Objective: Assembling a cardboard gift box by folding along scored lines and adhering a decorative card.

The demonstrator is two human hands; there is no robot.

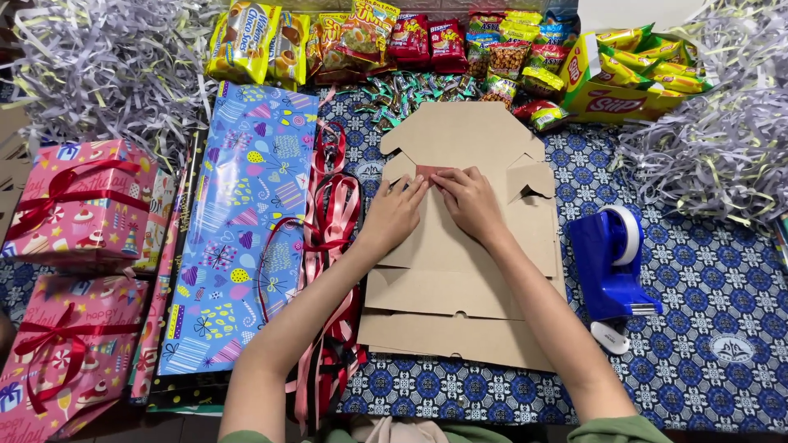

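Item: flat corrugated cardboard box blank (pixel 460 271), unfolded, lying on the blue patterned tablecloth (pixel 706 328) in the middle of the view, between the ribbons and the tape dispenser.
Left hand (pixel 394 215): we rest it palm down on the upper half of the blank, fingers close together, tips pressing a small reddish strip (pixel 433 171) at the flap line.
Right hand (pixel 469 201): laid beside the left, fingertips meeting it over the same strip; whether they pinch it or only press it flat we cannot tell.
Step in hand: by our judgement, working the strip at the fold of the upper flap, the box not yet raised into shape.
Next move calls for: we judge steady pressure along the crease, both hands staying on the blank so it does not slide.
Left of blank: pink and red ribbons (pixel 332 221); roll of blue party-print wrapping paper (pixel 246 230); two pink wrapped gift boxes (pixel 78 201) tied with red ribbon.
Right of blank: blue tape dispenser (pixel 611 258).
Far edge: packets of snacks (pixel 427 37) and sweets in a row.
Corners: heaps of shredded grey paper (pixel 714 139).
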